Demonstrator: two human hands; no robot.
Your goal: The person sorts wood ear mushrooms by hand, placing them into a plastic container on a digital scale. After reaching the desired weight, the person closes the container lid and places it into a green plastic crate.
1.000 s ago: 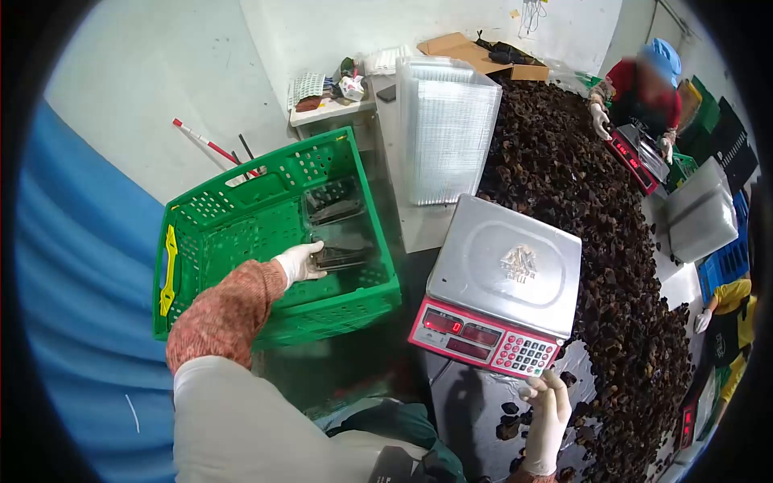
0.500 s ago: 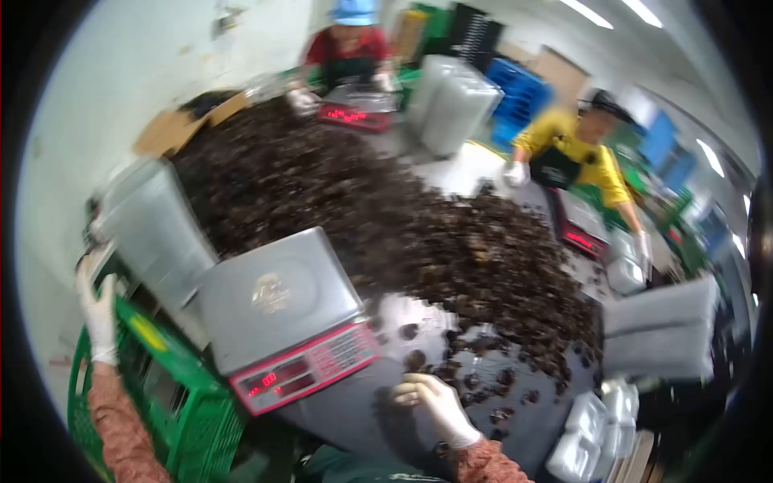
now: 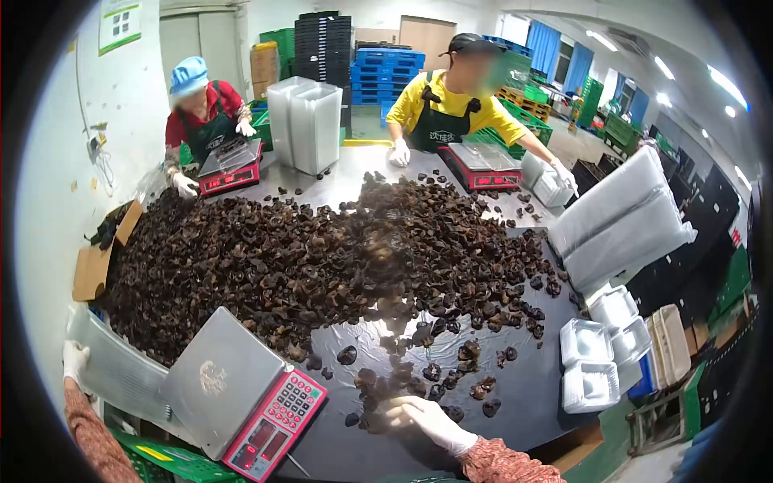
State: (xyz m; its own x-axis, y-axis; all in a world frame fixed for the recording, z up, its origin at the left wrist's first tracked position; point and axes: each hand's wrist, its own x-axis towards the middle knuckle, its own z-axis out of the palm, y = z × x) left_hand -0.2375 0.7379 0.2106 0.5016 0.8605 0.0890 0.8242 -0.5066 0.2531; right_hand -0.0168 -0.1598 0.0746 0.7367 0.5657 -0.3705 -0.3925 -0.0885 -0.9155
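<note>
My left hand (image 3: 75,360), in a white glove, is at the far left, its fingers bent round the near end of a stack of clear plastic boxes (image 3: 121,374). The fingertips are partly hidden there. My right hand (image 3: 431,423), also gloved, is low over the dark table with fingers stretched out and nothing visible in them. Just ahead of its fingertips lie loose dark, wrinkled pieces that look like wood ear mushrooms (image 3: 376,386). Between my hands stands a red-framed scale (image 3: 229,382), its metal plate holding nothing but a pale mark.
A big heap of the dark pieces (image 3: 266,266) covers the table. Two co-workers stand across it with red scales (image 3: 229,173) (image 3: 487,173). Clear boxes (image 3: 590,386) and wrapped stacks (image 3: 620,225) stand at the right. A green crate (image 3: 173,459) sits below my left arm.
The view has swung and levelled, so the scale appears lower and further left. My left hand stays by the stack of boxes; my right hand remains low over the table.
</note>
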